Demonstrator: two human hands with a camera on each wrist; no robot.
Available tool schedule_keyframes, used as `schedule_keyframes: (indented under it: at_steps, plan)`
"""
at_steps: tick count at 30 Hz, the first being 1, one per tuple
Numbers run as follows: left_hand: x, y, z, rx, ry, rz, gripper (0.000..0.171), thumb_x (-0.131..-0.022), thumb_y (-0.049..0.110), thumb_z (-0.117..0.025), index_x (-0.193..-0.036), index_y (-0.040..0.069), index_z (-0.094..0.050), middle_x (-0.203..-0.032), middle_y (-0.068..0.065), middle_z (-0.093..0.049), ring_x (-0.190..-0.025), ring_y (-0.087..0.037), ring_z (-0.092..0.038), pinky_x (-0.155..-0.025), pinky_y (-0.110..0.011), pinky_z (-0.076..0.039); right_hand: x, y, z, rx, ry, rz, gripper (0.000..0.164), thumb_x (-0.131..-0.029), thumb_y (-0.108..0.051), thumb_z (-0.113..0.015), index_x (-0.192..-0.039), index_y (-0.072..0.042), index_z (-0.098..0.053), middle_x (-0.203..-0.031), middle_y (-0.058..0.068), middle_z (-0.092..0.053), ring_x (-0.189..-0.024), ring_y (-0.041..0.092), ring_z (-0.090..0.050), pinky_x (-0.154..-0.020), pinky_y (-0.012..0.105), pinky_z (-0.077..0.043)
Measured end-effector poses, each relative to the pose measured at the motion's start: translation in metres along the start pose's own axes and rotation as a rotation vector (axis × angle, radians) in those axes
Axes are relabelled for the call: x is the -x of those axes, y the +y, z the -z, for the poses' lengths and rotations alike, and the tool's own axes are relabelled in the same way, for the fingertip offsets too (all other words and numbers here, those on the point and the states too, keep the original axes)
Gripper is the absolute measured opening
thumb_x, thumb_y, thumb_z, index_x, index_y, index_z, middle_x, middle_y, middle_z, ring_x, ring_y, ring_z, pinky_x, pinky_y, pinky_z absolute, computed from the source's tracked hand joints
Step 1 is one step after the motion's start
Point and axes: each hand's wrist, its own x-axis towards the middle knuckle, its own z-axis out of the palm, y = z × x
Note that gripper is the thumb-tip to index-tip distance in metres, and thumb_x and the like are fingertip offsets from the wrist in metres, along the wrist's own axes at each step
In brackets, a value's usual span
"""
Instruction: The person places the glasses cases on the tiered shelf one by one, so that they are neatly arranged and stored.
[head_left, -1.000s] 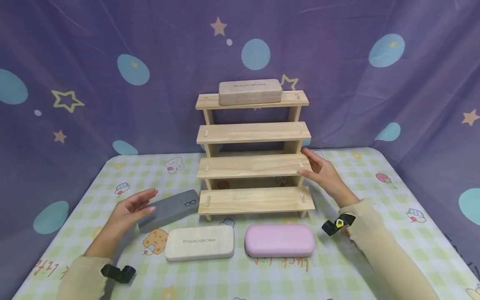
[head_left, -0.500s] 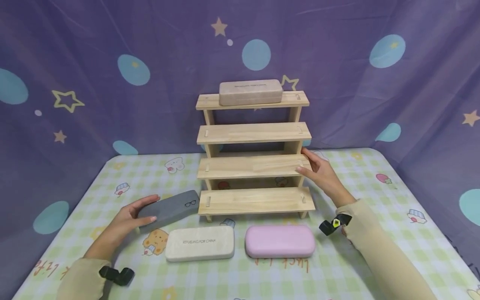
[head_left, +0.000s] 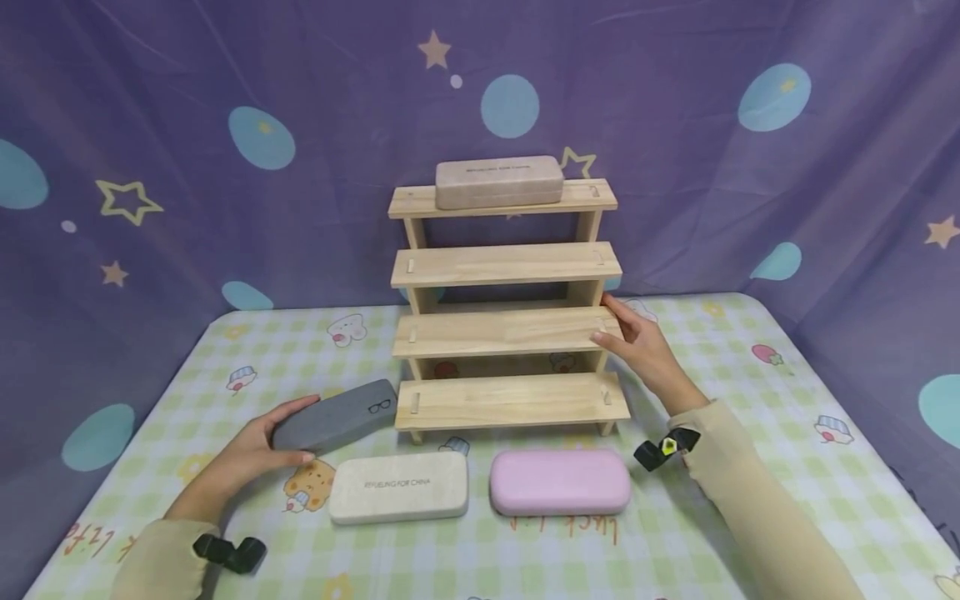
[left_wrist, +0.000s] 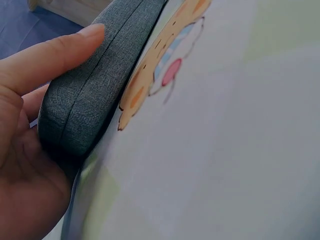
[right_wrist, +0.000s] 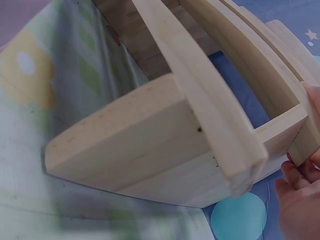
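Note:
In the head view my left hand [head_left: 251, 446] grips the near-left end of a grey glasses case [head_left: 337, 417], thumb on the front side and fingers behind. The left wrist view shows the thumb lying on the fabric side of this grey case [left_wrist: 95, 85], close over the tablecloth. A stepped wooden display shelf [head_left: 506, 332] stands at the middle. My right hand [head_left: 645, 354] holds the right end of its second step from the bottom, thumb on top. In the right wrist view part of that hand [right_wrist: 302, 195] shows at the right edge, fingers under a board.
A beige glasses case [head_left: 498, 183] lies on the top step. In front of the shelf are a cream glasses case [head_left: 399, 487] and a pink glasses case [head_left: 560, 482], side by side on the checked tablecloth [head_left: 420, 558]. A purple curtain [head_left: 337, 108] hangs behind.
My left hand has come down from above the grey case and taken hold of its left end. The right hand has stayed on the shelf.

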Motion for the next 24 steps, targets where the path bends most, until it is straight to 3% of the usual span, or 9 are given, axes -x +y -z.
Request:
schedule_keyframes:
  at_steps: [6,13,17,21,24]
  plan:
    - [0.001,0.0049,-0.0013,-0.08,0.01,-0.03,0.083,-0.072,0.011,-0.081,-0.144,0.011,-0.039,-0.14,-0.008,-0.045,-0.114,0.014,-0.034,-0.088,-0.004,-0.025,0.0008,-0.001,0.0,-0.012,0.004,-0.018,0.07,-0.092,-0.008,-0.06,-0.148,0.001,-0.02,-0.153,0.017,-0.022,-0.14,0.029,-0.023,-0.1,0.014,-0.033]
    - [-0.0009,0.0033,-0.0001,-0.059,0.02,-0.018,0.08,-0.073,0.011,-0.081,-0.143,0.009,-0.041,-0.13,0.018,-0.047,-0.113,0.013,-0.039,-0.089,-0.005,-0.026,0.0007,-0.0033,-0.0004,-0.011,0.003,-0.011,0.07,-0.092,-0.008,-0.06,-0.148,0.001,-0.02,-0.153,0.018,-0.021,-0.14,0.031,-0.022,-0.1,0.015,-0.033]
    - [-0.0017,0.0005,0.0006,-0.031,0.028,-0.012,0.077,-0.073,0.009,-0.08,-0.141,0.006,-0.043,-0.125,0.025,-0.047,-0.111,0.011,-0.043,-0.088,-0.007,-0.03,0.0016,-0.0035,-0.0003,-0.007,0.003,-0.011,0.07,-0.092,-0.008,-0.06,-0.148,0.002,-0.02,-0.153,0.019,-0.021,-0.139,0.031,-0.023,-0.1,0.014,-0.033]
    - [-0.0014,0.0011,0.0006,-0.041,0.039,-0.003,0.074,-0.075,0.01,-0.079,-0.14,0.005,-0.044,-0.125,0.022,-0.049,-0.109,0.009,-0.045,-0.087,-0.008,-0.032,0.0016,-0.0016,-0.0009,-0.015,0.007,-0.012,0.069,-0.092,-0.006,-0.06,-0.148,0.002,-0.021,-0.152,0.019,-0.022,-0.139,0.031,-0.024,-0.099,0.013,-0.033]
    - [-0.0005,0.0036,0.001,-0.07,0.052,0.014,0.073,-0.076,0.013,-0.079,-0.14,0.007,-0.045,-0.129,0.012,-0.051,-0.109,0.01,-0.045,-0.087,-0.008,-0.032,0.0006,-0.0008,-0.0016,-0.021,0.002,-0.004,0.068,-0.092,-0.005,-0.059,-0.148,0.003,-0.021,-0.152,0.02,-0.022,-0.139,0.031,-0.023,-0.1,0.014,-0.033]
